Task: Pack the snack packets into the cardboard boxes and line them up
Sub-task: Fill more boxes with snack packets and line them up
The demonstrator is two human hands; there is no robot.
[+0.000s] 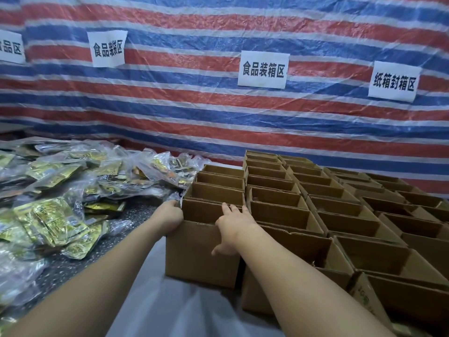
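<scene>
With both hands on the open brown cardboard box (pixel 202 249) at frame centre, my left hand (pixel 170 216) curls over its left rim, right hand (pixel 233 231) spread flat on its front, gold foil snack packets (pixel 53 222) heaped lower left, nearer my left.

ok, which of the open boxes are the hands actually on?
The nearest cardboard box in the leftmost column, beside the snack packets. The left hand grips its left corner and the right hand rests over its near rim; no other box is touched.
</scene>
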